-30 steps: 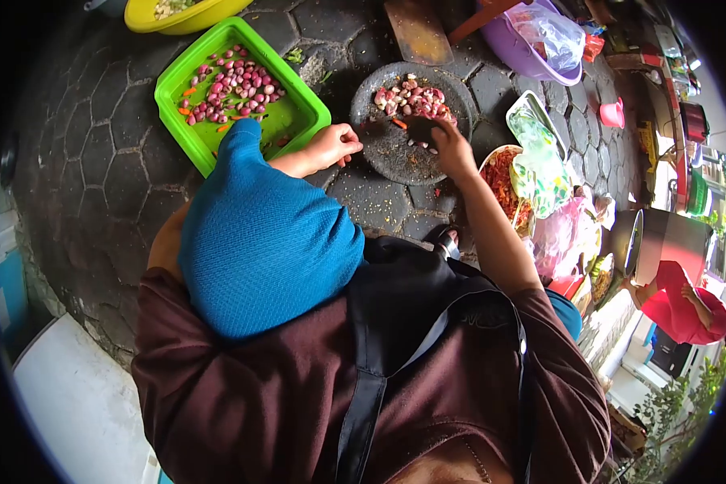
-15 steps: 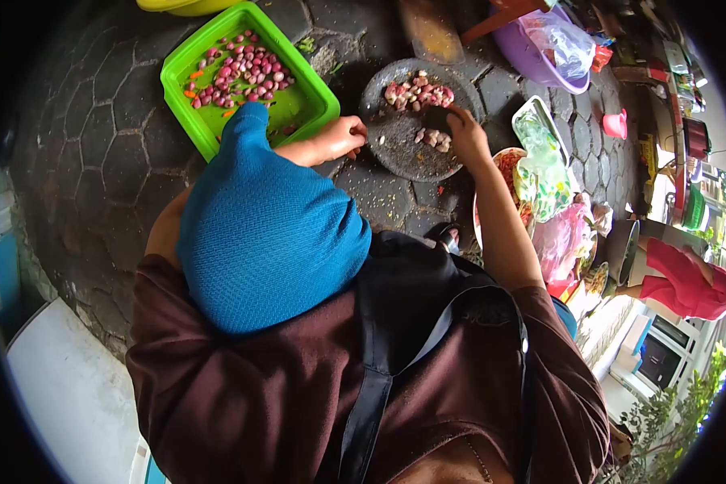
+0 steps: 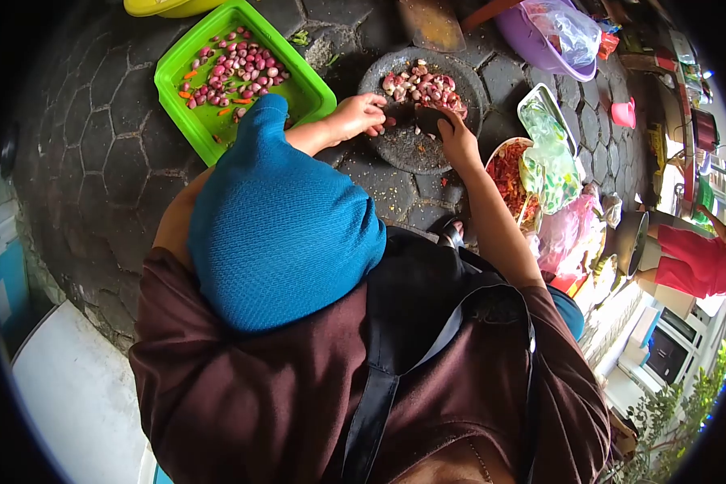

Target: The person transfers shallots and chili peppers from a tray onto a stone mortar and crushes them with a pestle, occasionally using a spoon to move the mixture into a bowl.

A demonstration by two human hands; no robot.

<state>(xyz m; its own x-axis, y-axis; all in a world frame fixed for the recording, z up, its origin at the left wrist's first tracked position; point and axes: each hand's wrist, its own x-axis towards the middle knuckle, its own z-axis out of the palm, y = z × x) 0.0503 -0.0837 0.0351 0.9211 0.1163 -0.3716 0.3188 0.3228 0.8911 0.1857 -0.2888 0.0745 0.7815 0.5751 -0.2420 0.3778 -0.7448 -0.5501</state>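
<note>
A round stone mortar [image 3: 411,153] holds peeled pinkish shallots [image 3: 419,85] bunched along its far side. Over its right part, my right hand [image 3: 458,139] is closed around something dark that I cannot make out. At the mortar's left rim, my left hand [image 3: 358,118] has its fingers curled together, with a small reddish thing at the tips, too small to name. Left of it stands a green tray [image 3: 308,101] with unpeeled shallots [image 3: 246,68] and a few orange chillies [image 3: 224,111]. Blue cloth [image 3: 286,234] covers a knee in front of the left forearm.
A bowl of red chopped pieces [image 3: 506,173] and a tray with a plastic bag [image 3: 547,133] stand right of the mortar. Farther back are a purple basin [image 3: 532,44], a wooden board [image 3: 431,24] and a pink cup [image 3: 623,114]. A person in red [image 3: 690,262] is at far right.
The pale pieces in the mortar's near part no longer lie there, and the far pile reaches farther right. A dark thing now shows at my right hand. My left hand has risen slightly.
</note>
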